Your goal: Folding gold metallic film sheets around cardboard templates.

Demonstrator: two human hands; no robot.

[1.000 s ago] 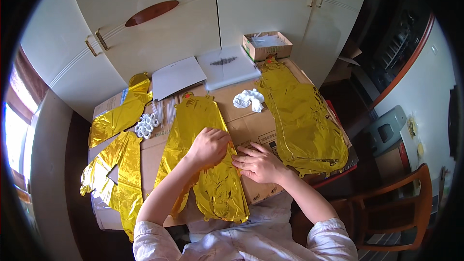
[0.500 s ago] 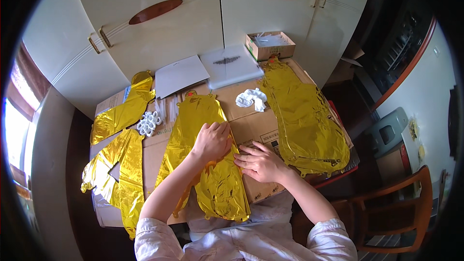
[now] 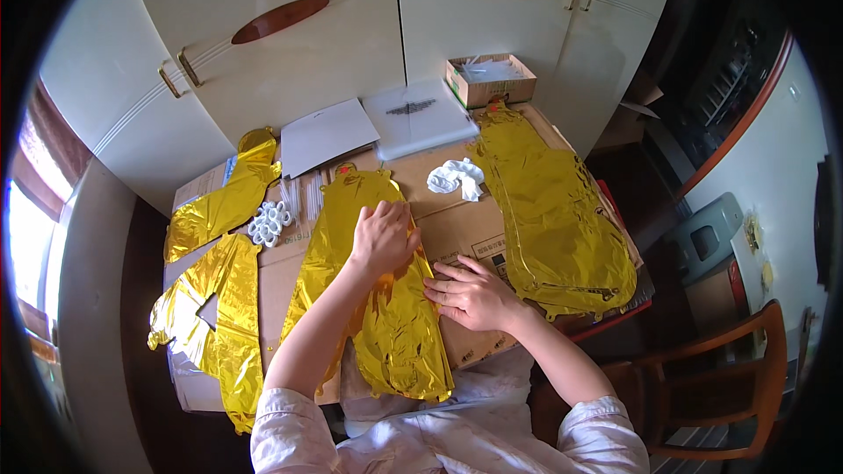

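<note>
Gold foil [image 3: 399,360] is laid lengthwise on cardboard [image 3: 465,228] at near centre. It is pressed by the left hand [image 3: 384,237], fingers curled; whether a fold is pinched cannot be told. Its right edge is met by the fingertips of the right hand [image 3: 474,295], spread loosely and gripping nothing. It is flanked by white rings [image 3: 270,224] at left and a white cloth [image 3: 456,178] at far right

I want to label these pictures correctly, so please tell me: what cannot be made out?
In the head view:
Bare left hand: palm hidden by its back.
Shiny central gold foil: partly covered by this hand.
Open brown cardboard box: contents too small to identify.
Brown wooden chair: partly hidden by pale fabric right sleeve.
</note>
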